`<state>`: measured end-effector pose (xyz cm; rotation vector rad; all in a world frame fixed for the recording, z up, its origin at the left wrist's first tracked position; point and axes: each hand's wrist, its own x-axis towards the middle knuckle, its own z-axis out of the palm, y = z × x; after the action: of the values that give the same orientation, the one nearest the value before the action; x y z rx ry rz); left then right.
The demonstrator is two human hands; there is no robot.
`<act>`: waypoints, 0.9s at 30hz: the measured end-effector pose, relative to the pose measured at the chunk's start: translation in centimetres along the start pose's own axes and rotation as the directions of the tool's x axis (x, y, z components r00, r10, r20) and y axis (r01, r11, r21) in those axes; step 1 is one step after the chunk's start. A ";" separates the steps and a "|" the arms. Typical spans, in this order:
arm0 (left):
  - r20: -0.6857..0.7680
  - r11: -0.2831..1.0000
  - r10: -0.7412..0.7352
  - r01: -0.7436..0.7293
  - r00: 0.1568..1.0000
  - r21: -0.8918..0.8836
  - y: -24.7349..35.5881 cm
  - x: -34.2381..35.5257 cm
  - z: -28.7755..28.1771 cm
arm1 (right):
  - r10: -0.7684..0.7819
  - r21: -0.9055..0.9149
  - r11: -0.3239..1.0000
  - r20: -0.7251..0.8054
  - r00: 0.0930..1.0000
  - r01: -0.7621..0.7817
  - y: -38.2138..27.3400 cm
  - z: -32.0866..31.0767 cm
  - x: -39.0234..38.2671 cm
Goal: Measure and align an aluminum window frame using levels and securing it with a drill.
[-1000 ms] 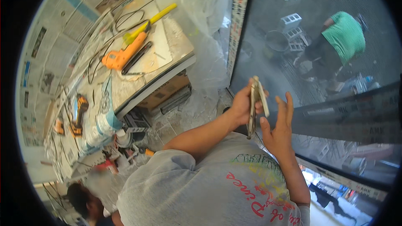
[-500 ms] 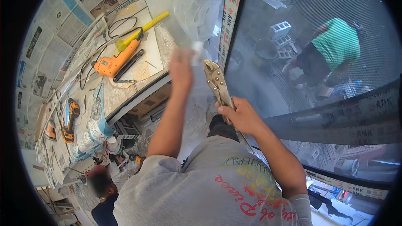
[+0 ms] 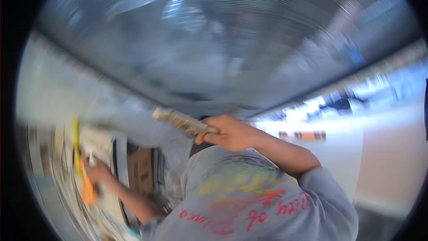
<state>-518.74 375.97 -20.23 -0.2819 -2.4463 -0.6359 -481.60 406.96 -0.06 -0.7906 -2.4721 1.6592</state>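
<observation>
Locking pliers [image 3: 180, 120] of dull metal are gripped in my right hand [image 3: 229, 132], in front of my body, their jaws pointing up and left. My left hand [image 3: 100, 174] is over the workbench at the left, close to an orange power drill [image 3: 88, 188]. A small whitish thing [image 3: 92, 159] shows at its fingertips, too smeared to name. Beside the drill runs a yellow stick-like piece [image 3: 76, 140], whose kind the blur hides.
A dark mesh-screened panel [image 3: 214, 62] fills the upper part of the view. The workbench [image 3: 100, 140] lies on the left, with a brown cardboard box [image 3: 141, 169] beneath its edge. An orange and black level-like bar [image 3: 303, 135] is at the right, against a pale surface.
My view has swung to the right, blurring everything. My left hand has gone from beside the clear plastic sheet to the bench by the drill. The pliers remain in my right hand.
</observation>
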 end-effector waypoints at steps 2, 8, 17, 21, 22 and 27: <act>0.471 0.829 -0.029 0.285 0.882 -0.482 14.3 -4.3 -4.1 | -0.088 -0.156 0.982 0.115 0.989 0.105 1.6 -4.7 -3.0; 0.321 0.134 0.940 0.744 0.113 -0.654 41.2 -18.8 -8.7 | -0.060 -0.128 0.992 -0.383 0.922 0.011 7.2 -8.4 -12.9; 0.086 0.364 0.931 0.915 -0.355 -0.171 59.1 -29.3 -13.2 | 0.371 0.419 0.908 -0.771 0.518 -0.026 14.4 -11.0 -20.4; 0.050 0.476 0.873 0.870 -0.485 0.128 62.1 -31.0 -14.2 | 0.451 0.505 0.858 -0.649 0.613 -0.096 12.3 -15.5 -22.1; 0.068 0.468 0.875 0.874 -0.479 0.127 62.4 -31.2 -14.2 | 0.502 0.547 0.826 -0.599 0.624 -0.139 12.4 -16.3 -22.2; 0.132 0.457 0.874 0.884 -0.467 0.102 64.1 -30.7 -14.2 | 0.687 0.548 0.721 -0.485 0.541 -0.424 11.8 -20.0 -21.1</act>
<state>-465.56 422.51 -4.13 0.6053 0.3470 0.8716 -452.38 417.97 2.71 -1.8736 -1.3947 1.4965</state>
